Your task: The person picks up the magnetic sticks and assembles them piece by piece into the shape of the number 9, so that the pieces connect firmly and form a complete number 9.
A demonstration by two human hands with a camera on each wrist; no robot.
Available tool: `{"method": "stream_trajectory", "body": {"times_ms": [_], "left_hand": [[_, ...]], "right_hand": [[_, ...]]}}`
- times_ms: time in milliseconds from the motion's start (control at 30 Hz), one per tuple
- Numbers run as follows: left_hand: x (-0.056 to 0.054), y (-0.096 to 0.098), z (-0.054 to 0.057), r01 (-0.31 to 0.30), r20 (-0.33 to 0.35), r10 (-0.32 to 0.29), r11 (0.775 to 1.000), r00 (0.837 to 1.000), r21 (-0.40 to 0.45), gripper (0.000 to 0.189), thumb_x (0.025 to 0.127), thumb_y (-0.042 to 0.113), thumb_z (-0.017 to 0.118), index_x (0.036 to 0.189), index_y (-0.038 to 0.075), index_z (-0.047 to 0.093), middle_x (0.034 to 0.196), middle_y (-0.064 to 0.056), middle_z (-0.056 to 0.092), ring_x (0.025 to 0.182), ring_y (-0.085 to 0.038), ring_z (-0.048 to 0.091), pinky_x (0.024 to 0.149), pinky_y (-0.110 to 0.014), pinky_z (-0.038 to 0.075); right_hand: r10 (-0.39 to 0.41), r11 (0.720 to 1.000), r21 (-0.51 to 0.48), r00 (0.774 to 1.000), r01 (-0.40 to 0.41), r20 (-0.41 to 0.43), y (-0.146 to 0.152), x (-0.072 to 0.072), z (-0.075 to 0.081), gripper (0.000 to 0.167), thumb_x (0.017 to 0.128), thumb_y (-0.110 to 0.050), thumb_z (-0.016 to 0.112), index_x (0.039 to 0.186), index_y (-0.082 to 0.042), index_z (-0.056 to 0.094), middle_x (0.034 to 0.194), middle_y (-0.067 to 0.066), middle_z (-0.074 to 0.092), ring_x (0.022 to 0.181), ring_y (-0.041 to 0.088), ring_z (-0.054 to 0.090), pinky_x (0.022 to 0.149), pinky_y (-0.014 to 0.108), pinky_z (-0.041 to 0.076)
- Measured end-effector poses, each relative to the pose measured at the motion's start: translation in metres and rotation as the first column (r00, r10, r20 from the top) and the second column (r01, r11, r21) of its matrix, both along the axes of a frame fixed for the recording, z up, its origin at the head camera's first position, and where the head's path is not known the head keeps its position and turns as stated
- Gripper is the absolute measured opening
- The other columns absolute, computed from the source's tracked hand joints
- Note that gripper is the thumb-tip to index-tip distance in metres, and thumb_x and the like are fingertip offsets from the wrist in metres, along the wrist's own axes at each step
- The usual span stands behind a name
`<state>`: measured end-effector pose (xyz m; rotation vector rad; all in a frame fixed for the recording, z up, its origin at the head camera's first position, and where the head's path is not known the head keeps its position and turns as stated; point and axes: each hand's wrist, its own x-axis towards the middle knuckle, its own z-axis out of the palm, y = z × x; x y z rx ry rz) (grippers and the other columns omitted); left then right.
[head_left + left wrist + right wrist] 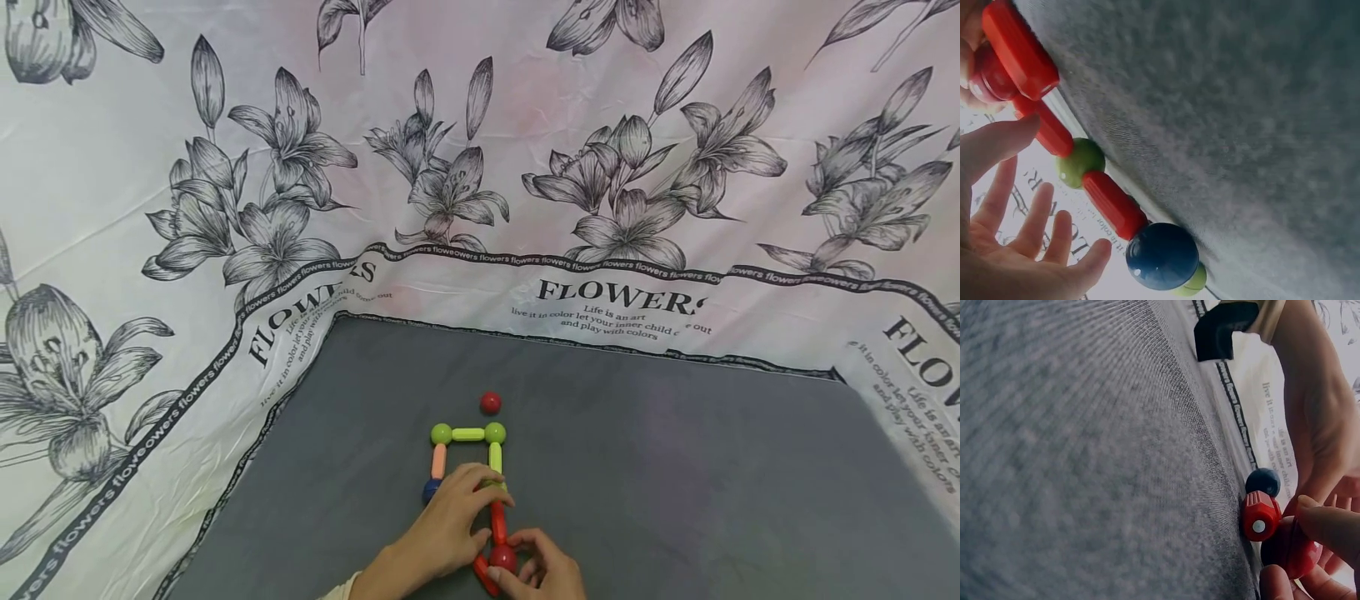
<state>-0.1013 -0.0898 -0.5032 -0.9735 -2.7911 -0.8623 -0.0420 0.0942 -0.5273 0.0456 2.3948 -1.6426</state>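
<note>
Magnetic rods and balls form a chain on the dark grey cloth. My right hand [546, 571] pinches a red ball [502, 557] between thumb and fingers at its near end. From that ball one red rod [499, 523] runs away from me, and a second red rod [485, 577] slants off free-ended. My left hand [448, 518] hovers over the frame with fingers spread. In the left wrist view its thumb tip overlaps a red rod [1050, 128] beside a green ball [1082, 164]. A red rod [1115, 205] links that to a blue ball [1162, 256].
Farther off, two green balls [441, 433] are joined by a yellow-green rod [468, 434]. An orange-pink rod [438, 461] and another yellow-green rod [495, 457] form the sides. One loose red ball [491, 403] lies beyond. Flower-printed fabric [450, 283] borders the grey cloth [675, 467].
</note>
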Motion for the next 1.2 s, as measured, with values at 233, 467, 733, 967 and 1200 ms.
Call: {"method": "stream_trajectory", "body": {"times_ms": [233, 467, 733, 967, 1200], "left_hand": [[0.011, -0.006, 0.004, 0.040, 0.016, -0.039, 0.999, 0.999, -0.006, 0.038, 0.075, 0.005, 0.081, 0.102, 0.030, 0.070, 0.114, 0.013, 0.064, 0.113, -0.009, 0.055, 0.099, -0.035, 0.050], [0.017, -0.021, 0.011, 0.122, 0.128, -0.114, 0.991, 0.985, -0.057, 0.029, 0.078, 0.013, 0.082, 0.100, 0.029, 0.072, 0.100, 0.016, 0.065, 0.102, -0.003, 0.056, 0.094, -0.028, 0.050], [0.020, -0.026, 0.003, 0.210, 0.241, -0.172, 0.968, 0.955, -0.138, 0.027, 0.077, 0.017, 0.085, 0.100, 0.026, 0.073, 0.089, 0.019, 0.066, 0.087, 0.003, 0.050, 0.080, -0.022, 0.046], [0.025, -0.022, 0.006, 0.194, 0.267, -0.142, 0.964, 0.953, -0.180, 0.023, 0.076, 0.019, 0.086, 0.094, 0.026, 0.073, 0.083, 0.020, 0.062, 0.082, 0.004, 0.047, 0.077, -0.019, 0.043], [0.027, -0.025, 0.004, 0.185, 0.287, -0.130, 0.967, 0.949, -0.174, 0.022, 0.075, 0.020, 0.085, 0.090, 0.028, 0.070, 0.076, 0.020, 0.056, 0.072, 0.004, 0.042, 0.069, -0.016, 0.036]], "right_hand": [[0.005, 1.000, 0.005, 1.000, -0.005, 0.020, 0.001, -0.001, 0.000, 0.045, 0.082, -0.034, 0.082, 0.112, -0.005, 0.064, 0.087, 0.003, 0.069, 0.054, 0.004, 0.054, 0.050, 0.023, 0.045], [0.004, 1.000, 0.020, 0.999, -0.004, 0.033, 0.001, -0.002, 0.000, 0.046, 0.082, -0.034, 0.082, 0.113, -0.005, 0.064, 0.087, 0.004, 0.069, 0.055, 0.005, 0.055, 0.051, 0.023, 0.046], [-0.004, 1.000, 0.013, 0.999, 0.003, 0.037, 0.003, -0.001, -0.001, 0.048, 0.082, -0.035, 0.082, 0.114, -0.004, 0.064, 0.093, 0.004, 0.070, 0.056, 0.006, 0.055, 0.051, 0.024, 0.046], [0.009, 1.000, 0.017, 0.999, -0.010, 0.047, 0.002, -0.001, -0.004, 0.048, 0.081, -0.035, 0.082, 0.114, -0.005, 0.064, 0.089, 0.004, 0.068, 0.056, 0.006, 0.054, 0.051, 0.023, 0.046], [0.053, 0.998, 0.032, 0.998, -0.053, 0.018, 0.001, -0.001, -0.002, 0.047, 0.083, -0.034, 0.082, 0.114, -0.004, 0.064, 0.086, 0.003, 0.067, 0.056, 0.005, 0.055, 0.051, 0.024, 0.046]]}}
